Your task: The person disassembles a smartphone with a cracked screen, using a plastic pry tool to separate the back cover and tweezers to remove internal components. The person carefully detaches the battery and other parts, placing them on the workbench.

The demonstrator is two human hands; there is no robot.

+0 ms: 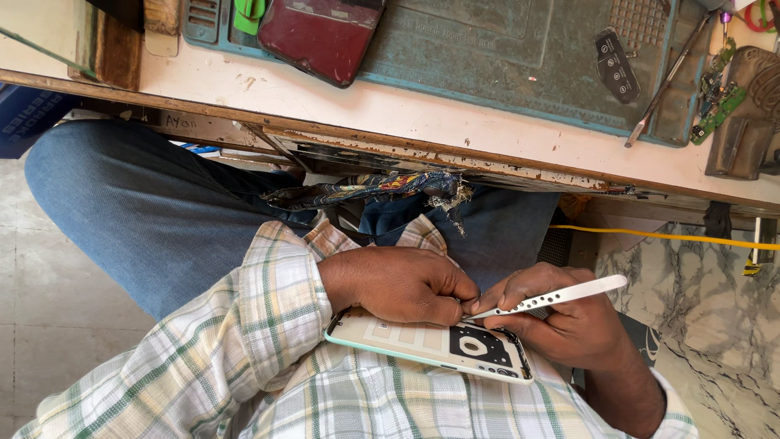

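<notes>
An opened phone (pixel 431 345) with a pale inner plate and a black camera section lies flat against my lap. My left hand (pixel 398 284) rests on top of it, fingers closed on its upper edge. My right hand (pixel 561 325) holds white perforated tweezers (pixel 552 297), whose tips meet the phone's edge between my two hands.
Above my knees runs a worn white workbench edge (pixel 455 130) with a teal work mat (pixel 504 57). On it lie a dark red phone (pixel 321 32), a small black part (pixel 616 65), a thin metal tool (pixel 666 81) and green circuit pieces (pixel 715 97). A yellow cable (pixel 666 236) crosses at right.
</notes>
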